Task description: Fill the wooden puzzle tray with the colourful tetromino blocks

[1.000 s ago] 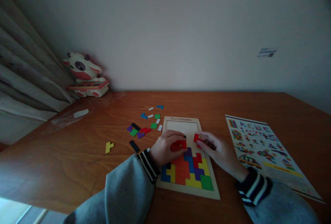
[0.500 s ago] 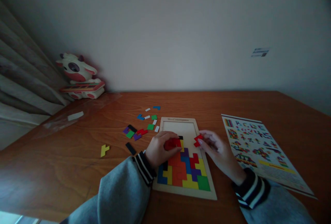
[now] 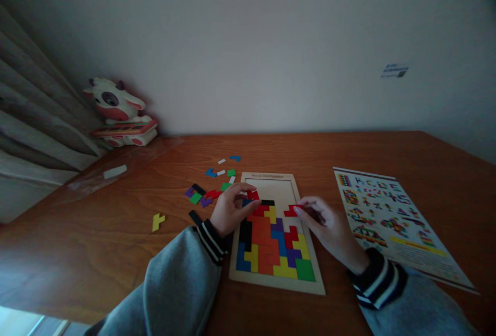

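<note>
My left hand [image 3: 228, 210] is over the upper left of a wooden puzzle board [image 3: 277, 287]. Its thumb and index finger are bent around a red puzzle piece [image 3: 252, 195], near a blue piece and a black piece. Between the thumb and fingers of my right hand [image 3: 323, 219] is another red puzzle piece [image 3: 290, 211], at the board's right side above the unfilled pale area. Coloured pieces fill the lower part of the board, among them orange pieces [image 3: 265, 240], a green square [image 3: 305, 270] and a yellow piece [image 3: 285, 270].
Loose pieces lie left of the board, including a yellow one [image 3: 157, 222], a black bar [image 3: 195, 217] and several small white ones. A printed sheet [image 3: 395, 222] lies to the right. A cow-shaped toy keyboard [image 3: 124, 132] stands by the curtain [image 3: 34, 113] at the back left.
My left hand has moved up and left, uncovering red and black pieces on the board. In my right hand the red piece has turned flatter and shifted slightly left.
</note>
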A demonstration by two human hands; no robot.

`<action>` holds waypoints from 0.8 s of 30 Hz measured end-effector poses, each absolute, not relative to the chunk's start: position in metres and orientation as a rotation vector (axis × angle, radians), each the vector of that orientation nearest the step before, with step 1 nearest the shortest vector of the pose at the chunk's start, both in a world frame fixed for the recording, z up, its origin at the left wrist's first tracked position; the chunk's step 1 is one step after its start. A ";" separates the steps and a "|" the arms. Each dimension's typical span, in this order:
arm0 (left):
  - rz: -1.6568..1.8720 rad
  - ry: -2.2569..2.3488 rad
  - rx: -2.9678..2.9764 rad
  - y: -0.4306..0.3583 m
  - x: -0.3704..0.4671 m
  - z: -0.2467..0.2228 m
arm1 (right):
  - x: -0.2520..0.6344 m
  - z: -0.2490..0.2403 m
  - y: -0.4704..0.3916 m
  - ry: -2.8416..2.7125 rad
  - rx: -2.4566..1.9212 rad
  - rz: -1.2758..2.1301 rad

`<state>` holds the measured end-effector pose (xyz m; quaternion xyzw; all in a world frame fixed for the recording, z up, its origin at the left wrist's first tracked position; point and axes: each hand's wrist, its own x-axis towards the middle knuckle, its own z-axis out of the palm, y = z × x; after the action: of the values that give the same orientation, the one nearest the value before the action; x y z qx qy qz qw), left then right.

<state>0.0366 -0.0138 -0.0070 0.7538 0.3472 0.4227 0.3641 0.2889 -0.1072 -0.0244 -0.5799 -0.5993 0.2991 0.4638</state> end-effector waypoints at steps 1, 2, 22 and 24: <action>1.083 0.900 2.014 -0.012 0.034 -0.005 | 0.289 -0.025 -0.107 -1.478 -1.426 0.734; 1.077 0.906 2.087 -0.011 0.032 -0.004 | 0.290 -0.026 -0.107 -1.475 -1.426 0.732; 0.970 0.659 2.467 -0.020 0.033 -0.008 | 0.292 -0.028 -0.107 -1.411 -1.441 0.668; 0.954 0.639 2.478 -0.020 0.034 -0.009 | 0.292 -0.026 -0.108 -1.498 -1.447 0.662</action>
<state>0.0337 -0.0201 -0.0092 0.8883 0.2291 0.3419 0.2037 0.2924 -0.1081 -0.0264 -0.5879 -0.6084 0.2690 0.4602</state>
